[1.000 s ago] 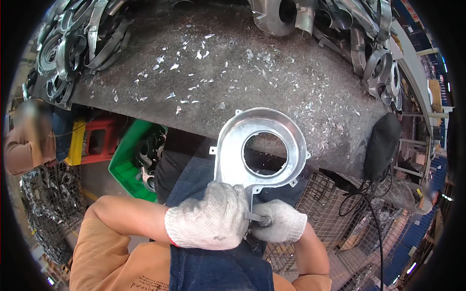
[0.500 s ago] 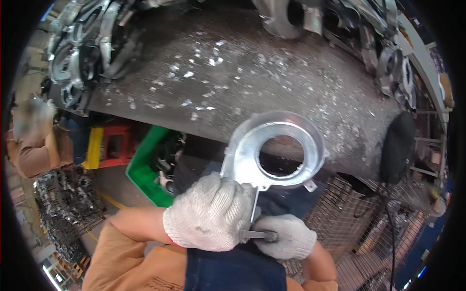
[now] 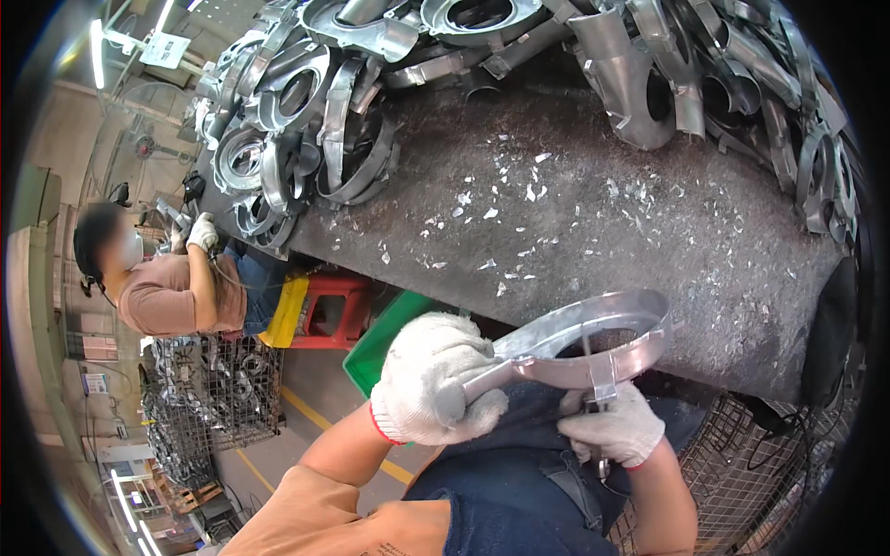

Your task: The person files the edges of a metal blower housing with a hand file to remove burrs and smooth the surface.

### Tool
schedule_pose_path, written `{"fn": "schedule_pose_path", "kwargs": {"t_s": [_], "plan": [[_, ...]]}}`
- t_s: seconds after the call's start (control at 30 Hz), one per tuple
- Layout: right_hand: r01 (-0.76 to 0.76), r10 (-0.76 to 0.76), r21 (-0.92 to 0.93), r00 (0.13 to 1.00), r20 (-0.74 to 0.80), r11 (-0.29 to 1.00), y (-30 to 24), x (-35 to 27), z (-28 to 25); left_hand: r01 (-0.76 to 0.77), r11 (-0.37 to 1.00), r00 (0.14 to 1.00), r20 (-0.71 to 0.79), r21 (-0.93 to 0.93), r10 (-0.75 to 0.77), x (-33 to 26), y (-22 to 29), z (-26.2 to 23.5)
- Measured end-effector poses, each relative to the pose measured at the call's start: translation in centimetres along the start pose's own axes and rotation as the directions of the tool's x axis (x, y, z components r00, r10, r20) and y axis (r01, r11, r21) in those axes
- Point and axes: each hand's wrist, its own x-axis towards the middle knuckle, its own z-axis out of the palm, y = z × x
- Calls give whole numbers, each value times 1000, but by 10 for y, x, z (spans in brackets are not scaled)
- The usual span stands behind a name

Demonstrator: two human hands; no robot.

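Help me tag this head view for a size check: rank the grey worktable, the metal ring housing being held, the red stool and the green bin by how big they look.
1. Grey worktable, by far the largest.
2. Metal ring housing, though it is close to the camera.
3. Red stool and green bin look alike; the bin is partly hidden, so I won't rank them.

You are in a metalworking factory. Before you runs a long, dark workbench point(image 3: 649, 222) strewn with bright metal shavings point(image 3: 528, 199), and stamped sheet-metal housings point(image 3: 306, 120) are heaped along its far edge. To your left a co-worker point(image 3: 162, 278) in gloves sits at the same bench. Wire mesh bins point(image 3: 218, 394) full of metal parts stand on the concrete floor, which carries a yellow painted line point(image 3: 315, 417).
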Motion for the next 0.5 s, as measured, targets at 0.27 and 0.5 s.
{"fn": "schedule_pose_path", "kwargs": {"t_s": [0.27,0.5], "plan": [[283,-283,-1,959,13,959,25,-14,21,-89,986,992,105,138,75,21,23,-9],[460,-454,387,884,-114,799,72,-9,-24,-139,979,964,246,149,99,42,38,-13]]}}
